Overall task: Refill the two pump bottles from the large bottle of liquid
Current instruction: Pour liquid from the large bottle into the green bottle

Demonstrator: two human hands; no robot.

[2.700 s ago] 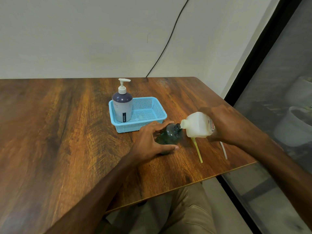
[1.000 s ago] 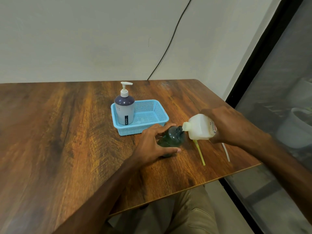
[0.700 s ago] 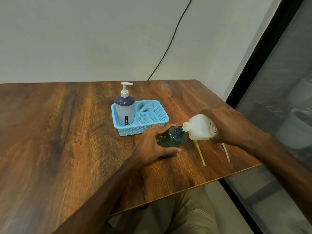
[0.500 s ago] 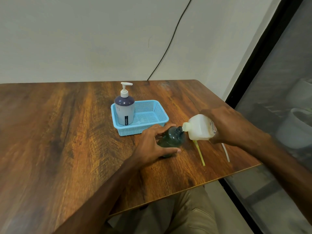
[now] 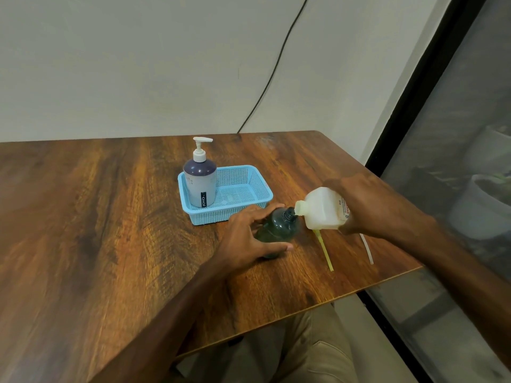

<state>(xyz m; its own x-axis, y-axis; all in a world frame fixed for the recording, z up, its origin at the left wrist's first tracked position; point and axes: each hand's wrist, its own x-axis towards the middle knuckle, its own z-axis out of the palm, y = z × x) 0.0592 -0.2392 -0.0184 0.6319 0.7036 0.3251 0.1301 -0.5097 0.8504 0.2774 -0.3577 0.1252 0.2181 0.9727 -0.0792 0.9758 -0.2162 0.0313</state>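
A dark green pump bottle (image 5: pixel 279 226) stands on the wooden table (image 5: pixel 96 230) with its pump off and its neck open. My left hand (image 5: pixel 246 239) wraps around its body. My right hand (image 5: pixel 367 203) holds the large white bottle (image 5: pixel 320 210) tipped on its side, its mouth touching the green bottle's neck. A second pump bottle (image 5: pixel 200 183), grey-purple with a white pump, stands upright in the left part of a blue basket (image 5: pixel 249 205). Two pump tubes lie on the table, a yellow one (image 5: pixel 325 250) and a white one (image 5: pixel 367 250).
The table's right edge and near corner lie close to the tubes, with floor and a dark-framed glass panel (image 5: pixel 442 134) beyond. A black cable (image 5: pixel 272 76) runs down the wall behind the table. My knee in beige trousers (image 5: pixel 304 349) sits under the front edge.
Both hands and both bottles stay in the same pose. Only the camera view has shifted slightly since the earliest frame.
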